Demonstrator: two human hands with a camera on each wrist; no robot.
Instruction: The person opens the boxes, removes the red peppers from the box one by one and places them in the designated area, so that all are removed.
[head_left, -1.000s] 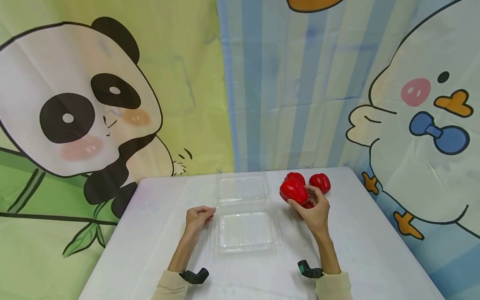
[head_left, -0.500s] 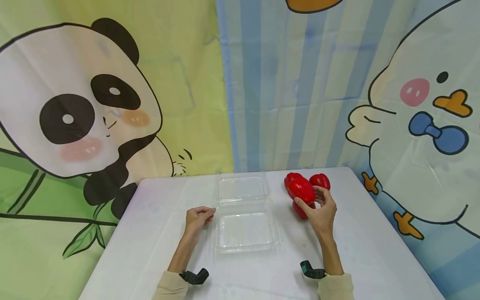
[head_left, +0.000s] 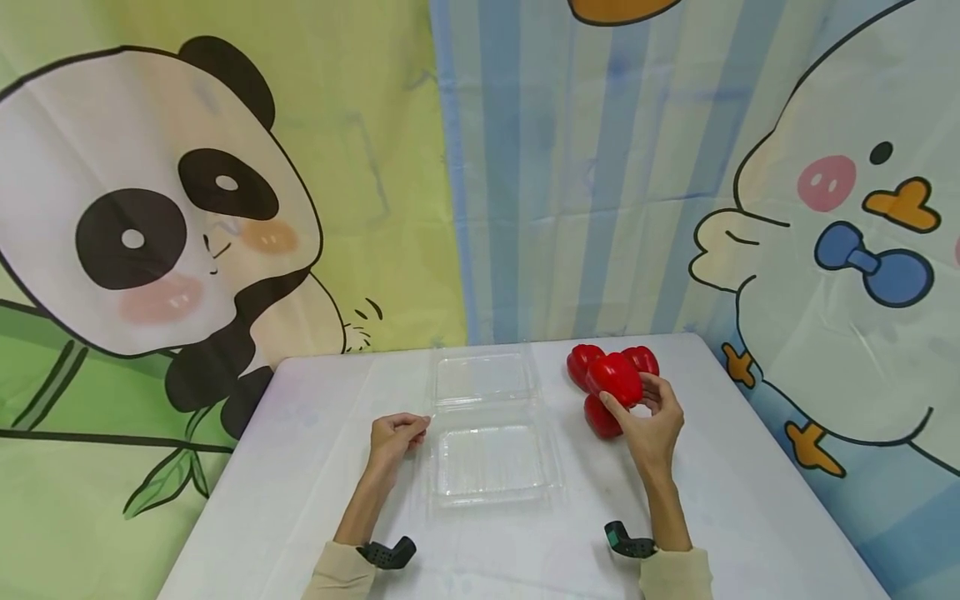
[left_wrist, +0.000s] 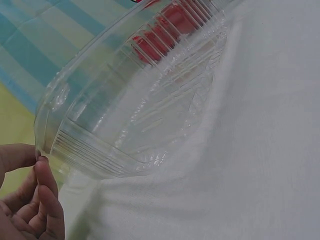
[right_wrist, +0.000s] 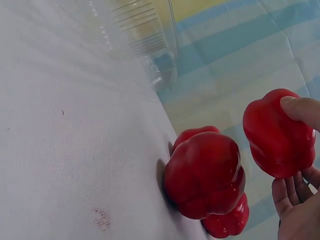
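Note:
My right hand [head_left: 651,425] holds a red bell pepper [head_left: 617,379] between thumb and fingers, raised above the table; the right wrist view shows this held pepper [right_wrist: 279,132] apart from the others. Three more red bell peppers lie below and behind it: one nearer me [head_left: 602,418], one at the back left [head_left: 581,367] and one at the back right [head_left: 643,358], partly hidden. At the left edge of a clear plastic clamshell container [head_left: 491,500], my left hand [head_left: 397,437] pinches the rim, thumb against finger, as the left wrist view shows. The container lies opened flat, lid half away from me.
A white-covered table [head_left: 300,500] carries everything, its far edge against a cartoon-printed curtain [head_left: 525,167]. Black wrist cameras sit on both forearms, the left camera [head_left: 387,553] and the right camera [head_left: 628,543] low over the table.
The right hand has moved to the right with its pepper, uncovering more of the nearest pepper on the table. My left hand and the container have stayed where they were.

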